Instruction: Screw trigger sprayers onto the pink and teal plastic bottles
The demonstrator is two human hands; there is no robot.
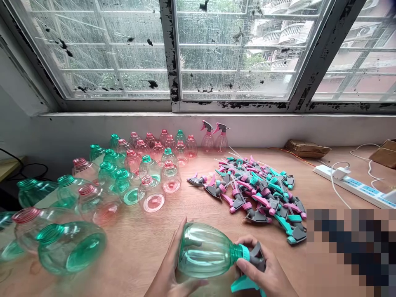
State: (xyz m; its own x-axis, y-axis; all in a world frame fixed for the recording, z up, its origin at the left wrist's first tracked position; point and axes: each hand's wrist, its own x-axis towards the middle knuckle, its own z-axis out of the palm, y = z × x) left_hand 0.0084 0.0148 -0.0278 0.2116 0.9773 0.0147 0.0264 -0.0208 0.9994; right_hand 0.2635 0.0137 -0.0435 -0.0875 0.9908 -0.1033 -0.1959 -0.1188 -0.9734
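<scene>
A clear green spray bottle [206, 249] lies on its side in the air above the table, its neck pointing right. My left hand [173, 268] is wrapped round its base end. At the neck, my right hand [266, 264] grips the teal and grey trigger sprayer head [258, 258], with fingers on the teal collar. The teal trigger [244, 284] hangs below. The collar sits on the bottle's neck; how tight it is I cannot tell. Right of centre lies a pile of loose sprayer heads [256, 185] in pink, teal and grey.
Several open green and pink bottles [151, 194] stand across the left side. Two pink bottles with sprayers [214, 138] stand by the wall. A white power strip [355, 187] with cords and a brown wrapped packet [306, 148] lie at the right. A blurred patch covers the lower right.
</scene>
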